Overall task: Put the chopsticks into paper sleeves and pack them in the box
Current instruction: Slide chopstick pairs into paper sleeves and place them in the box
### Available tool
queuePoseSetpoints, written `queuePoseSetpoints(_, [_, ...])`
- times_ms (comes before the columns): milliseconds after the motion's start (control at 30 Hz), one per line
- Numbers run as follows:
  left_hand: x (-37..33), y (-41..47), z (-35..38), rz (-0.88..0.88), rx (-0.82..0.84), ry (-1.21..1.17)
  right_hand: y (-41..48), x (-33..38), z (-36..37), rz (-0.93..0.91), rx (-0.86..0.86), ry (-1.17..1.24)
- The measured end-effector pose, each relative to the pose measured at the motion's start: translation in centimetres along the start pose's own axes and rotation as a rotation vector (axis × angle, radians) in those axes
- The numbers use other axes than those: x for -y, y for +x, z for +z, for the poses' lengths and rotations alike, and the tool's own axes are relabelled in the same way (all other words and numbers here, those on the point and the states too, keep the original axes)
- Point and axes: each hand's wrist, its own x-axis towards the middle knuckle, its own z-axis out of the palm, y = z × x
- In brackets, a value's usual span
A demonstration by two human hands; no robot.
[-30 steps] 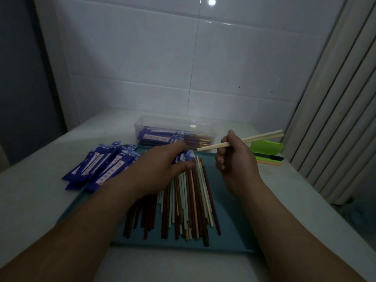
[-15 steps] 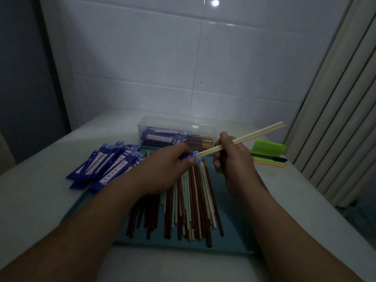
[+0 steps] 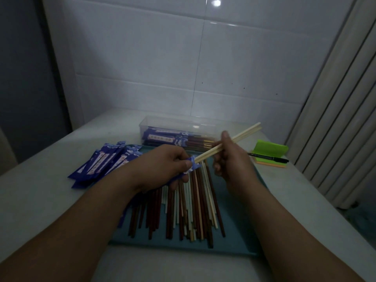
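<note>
My left hand (image 3: 162, 167) grips a blue paper sleeve (image 3: 191, 165) by its open end. My right hand (image 3: 232, 161) holds a pair of pale chopsticks (image 3: 242, 135), whose tips sit in the sleeve's mouth. Under both hands, a pile of loose brown and white chopsticks (image 3: 189, 208) lies on a teal tray (image 3: 240, 226). A fan of empty blue sleeves (image 3: 105, 161) lies left of the tray. The clear plastic box (image 3: 179, 125) stands behind the tray with sleeved chopsticks inside.
A green and orange sticky-note pad (image 3: 270, 151) with a black pen (image 3: 268, 157) on it lies at the right. A white tiled wall rises behind the table, and a ribbed radiator (image 3: 335, 110) stands at the right edge.
My right hand tilted the pale chopsticks and brought their tips left into the sleeve's mouth. My left hand lifted the sleeve's end slightly off the pile.
</note>
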Motion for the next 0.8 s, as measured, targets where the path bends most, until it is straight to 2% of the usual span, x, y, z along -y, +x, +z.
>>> queuePoseSetpoints(200, [0.0,-0.2,-0.3,-0.011,0.053,0.05,1.7,1.5,-3.3,-0.113,-0.44,0.156])
queuePoseSetpoints(300, [0.0,-0.4,-0.6,-0.022,0.1,0.066,2.3,1.7,-4.4,-0.149,-0.537,0.113])
queuePoseSetpoints(533, [0.5,-0.1,-0.4,-0.051,0.057,0.048,2.0,0.3,-3.2,-0.068,-0.368,0.013])
queuePoseSetpoints(800, [0.3,-0.2,-0.3,-0.043,0.032,0.073,0.6,0.1,-1.0,-0.075,-0.224,-0.103])
